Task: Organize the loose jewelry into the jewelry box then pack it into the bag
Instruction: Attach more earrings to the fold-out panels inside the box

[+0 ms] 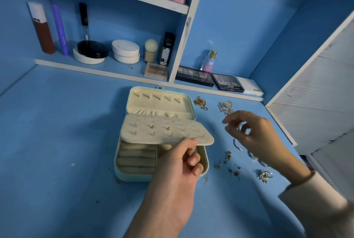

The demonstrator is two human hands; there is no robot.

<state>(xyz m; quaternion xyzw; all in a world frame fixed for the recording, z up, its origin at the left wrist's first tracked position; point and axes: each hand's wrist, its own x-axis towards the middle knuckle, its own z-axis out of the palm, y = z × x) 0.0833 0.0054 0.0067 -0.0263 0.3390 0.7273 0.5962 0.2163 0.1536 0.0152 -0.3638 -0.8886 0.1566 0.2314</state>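
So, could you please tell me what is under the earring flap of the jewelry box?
Cushioned ring rolls show at the left; the left hand and the earring flap hide the rest.

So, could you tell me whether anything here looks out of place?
Yes: earrings, rings and tangled chains lie scattered on the desk right of the open jewelry box, not in it.

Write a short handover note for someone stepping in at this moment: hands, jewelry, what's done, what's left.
Left hand: pinches the front edge of the earring flap, holding it lifted.
Right hand: hovers over the loose pieces, fingers curled; blurred, so a hold is unclear.
Jewelry box: open on the table.
Done: a few studs sit in the flap.
Left: gold chains, silver chains, rings and earrings beside the box; then the bag, not in view.
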